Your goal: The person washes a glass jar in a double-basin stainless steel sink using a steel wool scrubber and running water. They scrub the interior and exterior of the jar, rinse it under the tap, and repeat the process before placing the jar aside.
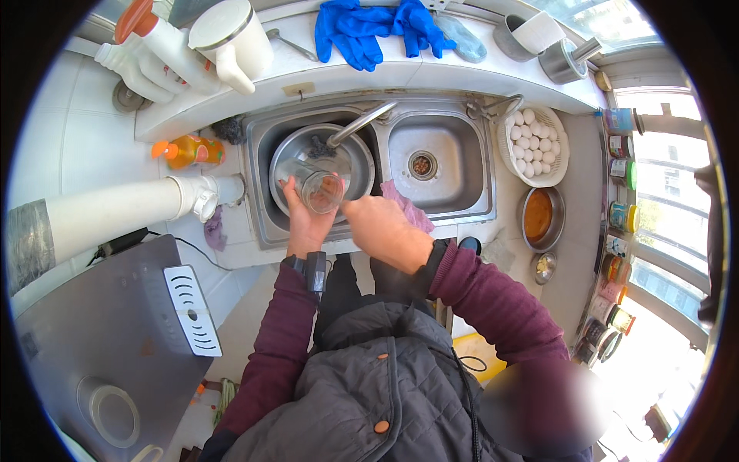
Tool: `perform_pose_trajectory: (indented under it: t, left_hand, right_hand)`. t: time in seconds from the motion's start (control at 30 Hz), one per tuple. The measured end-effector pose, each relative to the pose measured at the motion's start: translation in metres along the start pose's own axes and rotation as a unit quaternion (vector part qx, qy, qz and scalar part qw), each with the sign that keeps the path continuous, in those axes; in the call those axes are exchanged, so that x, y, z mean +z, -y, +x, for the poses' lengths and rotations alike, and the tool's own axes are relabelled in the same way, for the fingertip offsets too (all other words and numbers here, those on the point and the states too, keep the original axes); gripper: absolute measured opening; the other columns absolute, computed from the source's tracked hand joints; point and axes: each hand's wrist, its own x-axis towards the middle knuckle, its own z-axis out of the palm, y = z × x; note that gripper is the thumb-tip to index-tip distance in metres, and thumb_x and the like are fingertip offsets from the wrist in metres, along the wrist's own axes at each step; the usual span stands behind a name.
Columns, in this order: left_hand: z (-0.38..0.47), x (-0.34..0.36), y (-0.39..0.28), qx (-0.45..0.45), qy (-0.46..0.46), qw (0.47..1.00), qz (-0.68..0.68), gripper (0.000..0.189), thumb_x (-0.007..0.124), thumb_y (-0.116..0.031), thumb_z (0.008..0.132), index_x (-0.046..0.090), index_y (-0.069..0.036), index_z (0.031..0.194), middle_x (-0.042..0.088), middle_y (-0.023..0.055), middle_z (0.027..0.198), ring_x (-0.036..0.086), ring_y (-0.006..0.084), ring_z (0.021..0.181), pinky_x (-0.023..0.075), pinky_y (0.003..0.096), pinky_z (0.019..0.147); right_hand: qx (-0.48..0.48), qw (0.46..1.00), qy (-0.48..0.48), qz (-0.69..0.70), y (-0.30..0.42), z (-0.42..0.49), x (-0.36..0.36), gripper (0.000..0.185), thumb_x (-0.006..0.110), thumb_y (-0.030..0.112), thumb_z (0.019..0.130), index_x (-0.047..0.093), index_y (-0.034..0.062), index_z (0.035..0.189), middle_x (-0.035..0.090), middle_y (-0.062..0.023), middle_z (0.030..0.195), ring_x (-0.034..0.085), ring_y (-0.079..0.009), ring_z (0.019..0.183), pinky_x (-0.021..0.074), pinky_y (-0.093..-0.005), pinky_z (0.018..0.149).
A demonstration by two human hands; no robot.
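My left hand (310, 222) holds a clear glass jar (322, 190) tilted over the left sink basin, its open mouth towards me. Close to the jar's mouth is my right hand (378, 225), curled into a fist; whether anything is inside it is hidden. Under the jar, a round stainless steel bowl (364, 153) sits in the left basin with a dark scouring pad (321, 147) in it. The faucet (364, 122) reaches over this bowl. A pink cloth (404, 205) hangs over the sink's front edge, right of my right hand.
Right of the right basin (450, 173) stand a basket of eggs (534, 144), a steel bowl of brown liquid (537, 215) and a small metal bowl (544, 267). An orange soap bottle (193, 151) and a white pipe (127, 205) are at left. Blue gloves (369, 32) lie on the ledge.
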Motion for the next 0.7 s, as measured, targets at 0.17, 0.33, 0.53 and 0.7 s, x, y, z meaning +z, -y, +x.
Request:
perform_pose_trajectory:
  t: [0.17, 0.33, 0.53, 0.7]
  left_hand:
    - [-0.002, -0.01, -0.011, -0.04, 0.021, 0.998, -0.048, 0.074, 0.063, -0.058, 0.1, 0.052, 0.007, 0.131, 0.064, 0.0253, 0.129, 0.065, 0.0378, 0.119, 0.0518, 0.0513, 0.112]
    - [0.006, -0.025, -0.017, -0.018, 0.08, 0.996, -0.029, 0.075, 0.068, -0.054, 0.096, 0.052, 0.003, 0.141, 0.062, 0.0199, 0.133, 0.063, 0.0359, 0.124, 0.0537, 0.0483, 0.109]
    - [0.011, -0.022, -0.039, -0.053, 0.095, 0.972, -0.209, 0.071, 0.078, -0.037, 0.09, 0.051, 0.006, 0.139, 0.059, 0.0223, 0.135, 0.062, 0.0359, 0.125, 0.0559, 0.0473, 0.11]
    - [0.01, -0.022, -0.031, -0.092, 0.093, 0.972, -0.196, 0.071, 0.076, -0.039, 0.092, 0.05, 0.007, 0.14, 0.058, 0.0227, 0.135, 0.061, 0.0369, 0.126, 0.0549, 0.0504, 0.111]
  right_hand:
    - [-0.029, 0.996, -0.066, 0.052, 0.001, 0.014, 0.003, 0.017, 0.067, 0.004, 0.084, 0.075, -0.0031, 0.097, 0.075, -0.0273, 0.089, 0.076, -0.0447, 0.089, 0.0622, -0.052, 0.078]
    - [-0.015, 0.995, -0.02, 0.102, 0.0, 0.021, 0.009, 0.023, 0.064, 0.005, 0.085, 0.076, -0.0055, 0.101, 0.075, -0.0295, 0.092, 0.075, -0.0463, 0.095, 0.0609, -0.0526, 0.084]
    - [-0.053, 0.955, 0.018, 0.293, -0.005, -0.023, -0.034, 0.033, 0.061, 0.004, 0.084, 0.077, -0.0064, 0.111, 0.074, -0.0315, 0.097, 0.075, -0.0446, 0.1, 0.0593, -0.048, 0.09]
    - [-0.026, 0.934, 0.016, 0.356, 0.004, -0.019, -0.036, 0.036, 0.06, 0.007, 0.085, 0.077, -0.0041, 0.115, 0.074, -0.0317, 0.095, 0.074, -0.0464, 0.095, 0.0591, -0.0488, 0.087]
